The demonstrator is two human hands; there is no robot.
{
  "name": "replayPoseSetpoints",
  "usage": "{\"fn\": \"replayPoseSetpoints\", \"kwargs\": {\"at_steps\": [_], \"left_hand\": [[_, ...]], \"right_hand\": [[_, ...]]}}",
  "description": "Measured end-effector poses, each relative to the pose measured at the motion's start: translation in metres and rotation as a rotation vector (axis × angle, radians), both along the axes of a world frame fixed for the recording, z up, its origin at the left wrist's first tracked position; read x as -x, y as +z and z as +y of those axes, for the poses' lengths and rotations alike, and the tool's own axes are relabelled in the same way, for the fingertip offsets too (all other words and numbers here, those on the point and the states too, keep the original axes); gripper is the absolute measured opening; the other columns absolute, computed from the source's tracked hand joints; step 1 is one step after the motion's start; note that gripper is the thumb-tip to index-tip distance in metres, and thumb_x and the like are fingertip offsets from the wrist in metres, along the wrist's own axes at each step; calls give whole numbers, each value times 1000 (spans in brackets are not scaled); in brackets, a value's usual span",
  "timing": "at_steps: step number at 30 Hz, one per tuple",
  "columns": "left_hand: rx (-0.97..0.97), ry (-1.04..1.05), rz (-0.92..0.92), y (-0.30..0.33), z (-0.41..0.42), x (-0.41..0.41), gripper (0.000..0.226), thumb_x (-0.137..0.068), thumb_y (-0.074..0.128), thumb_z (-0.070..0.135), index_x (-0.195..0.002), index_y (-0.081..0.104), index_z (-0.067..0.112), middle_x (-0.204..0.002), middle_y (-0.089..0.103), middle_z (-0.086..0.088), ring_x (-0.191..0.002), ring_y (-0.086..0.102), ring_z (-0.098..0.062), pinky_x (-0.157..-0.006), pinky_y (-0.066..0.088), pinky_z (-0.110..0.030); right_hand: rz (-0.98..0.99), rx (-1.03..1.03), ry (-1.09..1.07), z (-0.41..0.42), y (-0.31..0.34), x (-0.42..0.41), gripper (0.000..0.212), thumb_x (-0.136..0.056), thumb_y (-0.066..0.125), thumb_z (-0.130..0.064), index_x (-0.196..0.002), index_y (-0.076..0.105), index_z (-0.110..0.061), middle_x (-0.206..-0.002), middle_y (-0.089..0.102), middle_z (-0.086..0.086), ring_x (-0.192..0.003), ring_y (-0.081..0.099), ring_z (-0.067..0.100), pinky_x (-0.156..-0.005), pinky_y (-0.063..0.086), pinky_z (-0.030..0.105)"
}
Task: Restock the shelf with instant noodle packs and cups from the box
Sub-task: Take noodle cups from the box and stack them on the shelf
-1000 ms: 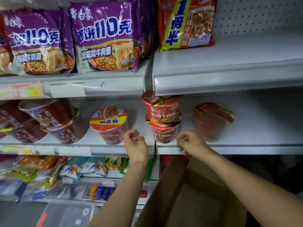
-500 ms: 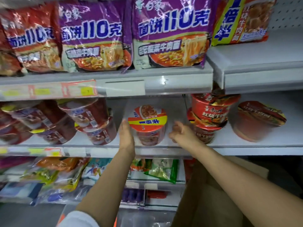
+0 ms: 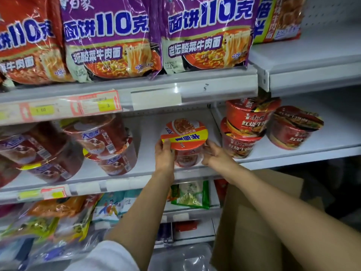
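Now both hands grip one noodle cup (image 3: 184, 139) on the middle shelf (image 3: 148, 173): the left hand (image 3: 164, 155) curls round its left side with the thumb on the lid's rim, and the right hand (image 3: 214, 155) holds its right side. Two red cups (image 3: 246, 130) stand stacked just to its right with another red cup (image 3: 293, 128) beside them, and wrapped dark cups (image 3: 105, 145) lie tilted to its left. Purple noodle packs (image 3: 156, 36) line the shelf above, and the cardboard box (image 3: 254, 222) sits below the right forearm.
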State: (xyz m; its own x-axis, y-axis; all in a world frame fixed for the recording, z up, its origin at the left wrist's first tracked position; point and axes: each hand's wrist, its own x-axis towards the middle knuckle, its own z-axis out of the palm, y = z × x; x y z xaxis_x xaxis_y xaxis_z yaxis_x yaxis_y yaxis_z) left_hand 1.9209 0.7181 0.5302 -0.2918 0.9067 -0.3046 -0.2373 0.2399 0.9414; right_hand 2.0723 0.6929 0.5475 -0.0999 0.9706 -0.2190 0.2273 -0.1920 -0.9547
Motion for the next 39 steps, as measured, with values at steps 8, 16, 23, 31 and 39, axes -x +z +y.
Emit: {"fn": "replayPoseSetpoints", "kwargs": {"at_steps": [8,16,23,31,39], "left_hand": [[-113,178,121,-3,-60,-36,24,-103,38,22,-94,55,8,-91,60,-17,-85,55,-24,-67,43,-29],[45,-518,4,24,-29,-111,75,-94,53,-1,-157,17,19,-159,28,-2,-121,51,-17,-96,47,-32],[30,-596,60,17,5,-130,90,-82,49,-17,-155,23,28,-148,47,0,-124,47,-17,-97,38,-35],[21,-288,84,10,-20,-135,47,-90,54,-6,-134,49,11,-131,55,-11,-113,58,-26,-94,52,-38],[-141,501,201,2,-35,-46,22,-100,42,9,-116,55,16,-125,52,-2,-105,52,-16,-90,41,-21]], "right_hand": [[-218,88,-576,-8,-26,-66,16,-90,52,-1,-83,62,-12,-100,65,13,-98,60,32,-91,51,43],[-119,-52,-511,17,4,-116,60,-96,50,0,-149,28,-14,-148,41,10,-133,43,31,-102,40,42],[-146,-41,-358,27,-2,-141,67,-93,57,-8,-151,28,-27,-146,48,2,-125,49,24,-98,42,42],[-358,216,-397,21,-13,-134,35,-95,48,-5,-129,48,3,-119,60,19,-101,61,36,-77,55,31],[-224,146,32,28,-7,-46,65,-84,53,0,-145,38,-18,-123,52,2,-114,55,24,-93,51,41]]}}
